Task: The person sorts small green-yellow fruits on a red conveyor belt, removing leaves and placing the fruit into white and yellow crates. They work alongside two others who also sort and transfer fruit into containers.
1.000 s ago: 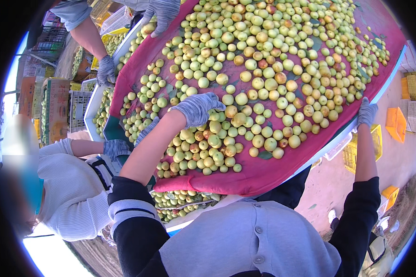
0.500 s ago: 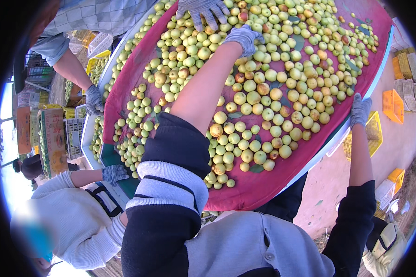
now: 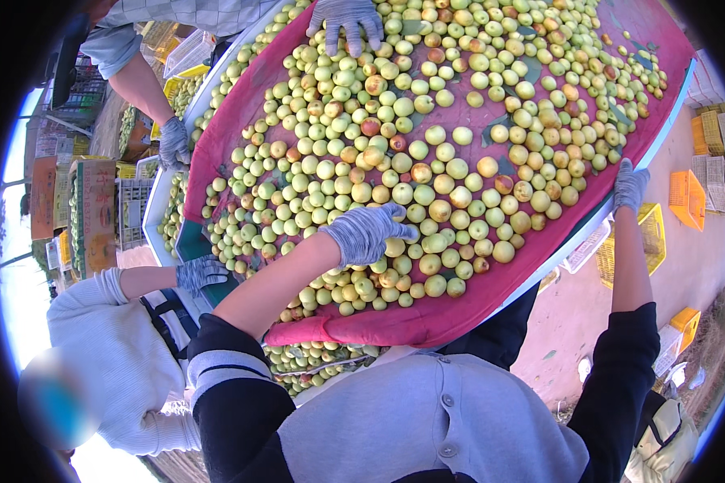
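Smooth, round fruit crowds the red cloth under and around the left hand (all streaky grey knit), fingers loosely parted; the right hand meets the pale rim, grip unclear.

Wearer's two: left gloved hand, center; right gloved hand, right. Co-workers' gloved hands: three, upper left and left. Red cloth: one. Shirt buttons: three, lower center. Round green fruits: too many to count.
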{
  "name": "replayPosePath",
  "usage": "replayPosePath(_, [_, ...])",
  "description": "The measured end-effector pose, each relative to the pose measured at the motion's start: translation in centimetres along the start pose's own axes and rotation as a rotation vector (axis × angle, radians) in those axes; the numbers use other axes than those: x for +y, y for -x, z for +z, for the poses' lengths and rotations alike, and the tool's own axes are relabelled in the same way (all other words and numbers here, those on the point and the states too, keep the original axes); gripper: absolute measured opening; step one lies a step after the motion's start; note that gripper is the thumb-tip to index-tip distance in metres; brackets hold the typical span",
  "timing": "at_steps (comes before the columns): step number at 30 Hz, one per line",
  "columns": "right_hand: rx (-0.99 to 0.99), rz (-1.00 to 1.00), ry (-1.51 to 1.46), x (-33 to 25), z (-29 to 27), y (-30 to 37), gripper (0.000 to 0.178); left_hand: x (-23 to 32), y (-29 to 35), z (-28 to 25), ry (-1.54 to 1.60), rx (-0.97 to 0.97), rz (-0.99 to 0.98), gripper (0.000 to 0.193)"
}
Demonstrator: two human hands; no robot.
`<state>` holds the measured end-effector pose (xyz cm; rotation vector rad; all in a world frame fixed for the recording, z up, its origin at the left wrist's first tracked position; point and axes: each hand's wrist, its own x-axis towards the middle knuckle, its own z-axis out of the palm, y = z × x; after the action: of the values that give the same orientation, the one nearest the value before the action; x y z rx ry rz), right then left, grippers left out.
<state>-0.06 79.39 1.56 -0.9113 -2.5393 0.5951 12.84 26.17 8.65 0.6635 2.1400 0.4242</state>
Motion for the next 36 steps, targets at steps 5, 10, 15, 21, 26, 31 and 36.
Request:
replayPosePath(5, [-0.004,-0.012,-0.002,0.2,0.1,-0.1,0.062,-4.7,-8.5,-9.8,-0.043,0.884,0.035,0.032])
replayPosePath(10, [0.004,-0.081,0.013,0.6,0.0,-0.3,0.062,-8.8,-17.2,-17.0,-0.209,0.693,-0.436,0.033])
replayPosePath(15, [-0.031,-0.030,0.054,0.3,-0.2,-0.2,0.062,-8.1,-16.4,-17.4,-0.404,0.430,-0.402,0.041])
replayPosePath(21, [-0.039,0.061,0.042,-0.9,-0.5,0.2,0.064,-10.2,-9.4,-14.5,-0.375,0.344,-0.477,0.058])
replayPosePath(26, [-0.037,0.069,0.028,-0.8,-0.5,0.4,0.066,-11.0,-2.7,-7.8,0.580,0.679,-0.393,0.028])
replayPosePath(31, [-0.024,0.056,0.004,-0.6,0.0,0.0,0.066,-6.3,-4.9,-3.2,0.265,0.959,-0.147,0.033])
replayPosePath(36, [-0.039,0.057,0.036,-0.5,0.0,-0.3,0.067,-2.5,-9.1,-3.9,-0.349,0.439,-0.326,0.036])
